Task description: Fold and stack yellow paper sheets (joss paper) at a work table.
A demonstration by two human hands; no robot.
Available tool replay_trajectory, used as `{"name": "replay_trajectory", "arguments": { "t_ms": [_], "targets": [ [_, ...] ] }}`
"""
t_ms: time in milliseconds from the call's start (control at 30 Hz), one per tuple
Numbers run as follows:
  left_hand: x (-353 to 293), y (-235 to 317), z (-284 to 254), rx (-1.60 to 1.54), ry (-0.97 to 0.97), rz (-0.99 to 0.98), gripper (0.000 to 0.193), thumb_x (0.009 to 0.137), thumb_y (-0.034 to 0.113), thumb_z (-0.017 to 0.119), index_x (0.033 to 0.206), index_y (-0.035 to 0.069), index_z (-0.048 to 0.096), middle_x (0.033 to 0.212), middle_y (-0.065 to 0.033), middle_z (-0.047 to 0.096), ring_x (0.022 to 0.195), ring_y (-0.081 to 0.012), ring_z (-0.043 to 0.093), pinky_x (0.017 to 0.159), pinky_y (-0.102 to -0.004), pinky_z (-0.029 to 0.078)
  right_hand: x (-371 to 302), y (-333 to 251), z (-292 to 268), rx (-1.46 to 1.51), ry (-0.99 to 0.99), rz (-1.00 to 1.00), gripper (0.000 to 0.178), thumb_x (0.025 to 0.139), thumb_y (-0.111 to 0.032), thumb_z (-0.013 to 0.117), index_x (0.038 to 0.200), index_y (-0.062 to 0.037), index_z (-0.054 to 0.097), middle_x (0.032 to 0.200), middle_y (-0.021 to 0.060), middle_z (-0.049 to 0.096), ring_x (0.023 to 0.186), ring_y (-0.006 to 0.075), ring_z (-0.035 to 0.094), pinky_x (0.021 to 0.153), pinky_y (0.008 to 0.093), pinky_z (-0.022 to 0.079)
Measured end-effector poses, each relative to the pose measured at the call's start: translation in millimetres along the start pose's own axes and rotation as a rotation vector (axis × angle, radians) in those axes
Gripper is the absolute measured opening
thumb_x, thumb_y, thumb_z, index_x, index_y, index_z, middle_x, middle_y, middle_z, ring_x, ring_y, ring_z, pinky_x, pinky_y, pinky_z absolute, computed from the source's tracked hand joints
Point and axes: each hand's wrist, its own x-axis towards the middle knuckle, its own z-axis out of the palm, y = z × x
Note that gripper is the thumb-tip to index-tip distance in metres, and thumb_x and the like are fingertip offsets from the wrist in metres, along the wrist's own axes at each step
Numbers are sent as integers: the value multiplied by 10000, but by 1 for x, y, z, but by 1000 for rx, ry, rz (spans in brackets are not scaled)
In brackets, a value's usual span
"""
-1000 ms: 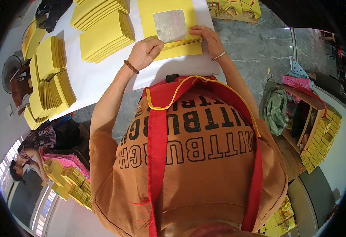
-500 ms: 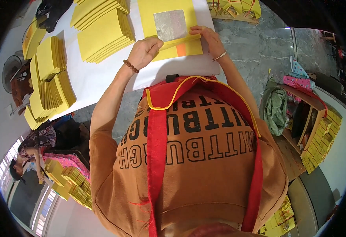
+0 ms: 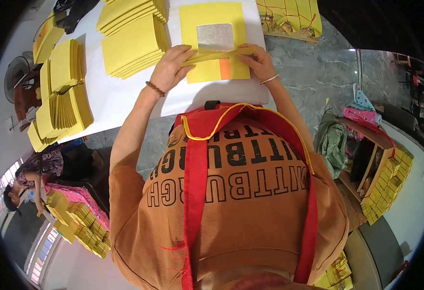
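Strip of narrow, folded yellow paper [image 3: 216,56] is lying crosswise between both hands, ahead of the torso. Long axis is running left to right, right end sitting slightly farther from the body.

Left hand [image 3: 169,66] is closing on the left end: fingers curling over the far side, thumb staying toward the near side. Right hand [image 3: 258,62] is pinching the right end between thumb and forefinger. Neither hand is nearer; each is holding its own end, middle span running bare between them.

Flat, rectangular yellow paper sheet [image 3: 188,29] is lying under the strip, extending past it both ways. Can't tell if the strip's middle is touching it. Shiny silver foil square [image 3: 215,37] is sitting on the sheet just beyond the strip. Small orange rectangular patch [image 3: 225,70] is showing on the near side, closer to the right hand.

White-covered table [image 3: 132,94] is carrying all of this, sheet lying near its near edge. Fanned stack of folded yellow paper [image 3: 131,48] is sitting just beside the left hand, on its far-left side. Pleated yellow paper bundle [image 3: 61,112] is lying well apart, farther left.
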Motion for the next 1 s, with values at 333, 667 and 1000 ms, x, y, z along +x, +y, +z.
{"name": "replay_trajectory", "arguments": {
  "t_ms": [333,667,1000],
  "targets": [
    [-31,28,-1,227,14,171,248,765,30,524,999,94,574,1017,-121,615,938,-271,579,832,-362,422,-30,-59,-32,-346,-265,-366,261,648,-104,687,902,-147,652,1122,22,582,1155,235,454,928,381,335],
    [-4,24,16,9,172,-417,236,883,230,495,825,1,499,585,-193,545,555,-367,548,494,-429,430,-14,-38,-1,127,-23,220,248,823,-251,599,894,-14,603,692,56,592,606,103,500,564,233,408],
    [19,6,31,-10,202,-614,282,870,260,502,751,9,456,583,-212,544,561,-396,538,507,-454,401,2,-42,16,-42,273,340,432,763,-243,657,1104,-64,460,649,77,602,589,165,572,562,299,440]
  ]
}}
